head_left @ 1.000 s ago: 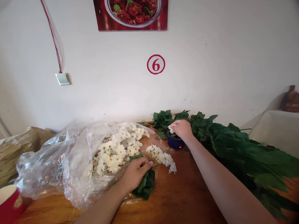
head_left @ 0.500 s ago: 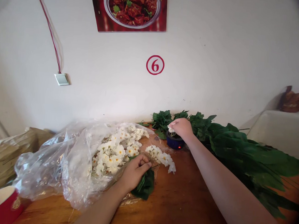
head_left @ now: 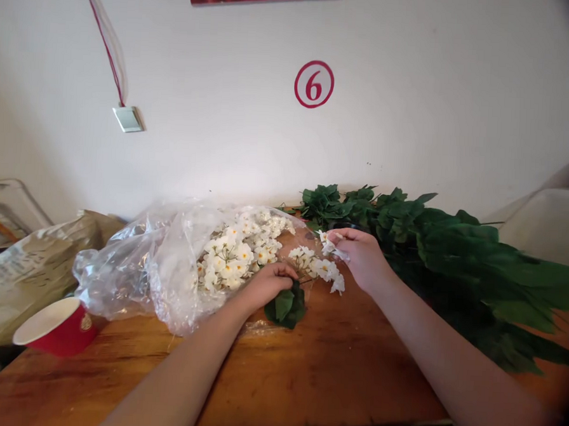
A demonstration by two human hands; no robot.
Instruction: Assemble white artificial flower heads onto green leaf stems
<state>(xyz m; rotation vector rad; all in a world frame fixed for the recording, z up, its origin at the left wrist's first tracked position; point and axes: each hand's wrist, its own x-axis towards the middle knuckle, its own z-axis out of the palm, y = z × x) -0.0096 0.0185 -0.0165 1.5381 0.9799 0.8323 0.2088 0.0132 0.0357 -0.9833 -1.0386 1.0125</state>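
Note:
My left hand (head_left: pixel 274 283) is closed on the stem of a green artificial leaf bunch (head_left: pixel 286 305), just above the table. In my right hand (head_left: pixel 361 252) a small white artificial flower (head_left: pixel 327 242) is pinched between thumb and fingers. Between the hands lies a loose spray of white flowers (head_left: pixel 326 270). Left of them, a heap of white flowers with yellow centres (head_left: pixel 227 258) rests in a clear plastic bag (head_left: pixel 171 277). The dark blue pot is mostly hidden behind my right hand.
Green artificial leaves (head_left: pixel 458 254) are piled along the right and back of the wooden table (head_left: pixel 323 380). At the left stand a red paper cup (head_left: pixel 59 328) and a brown bag (head_left: pixel 43 257). The white wall (head_left: pixel 233 108) rises behind.
My right hand has drawn back from the blue pot toward me and the left hand, with the white flower in its fingers. My left hand still holds the leaves. The view has tilted down.

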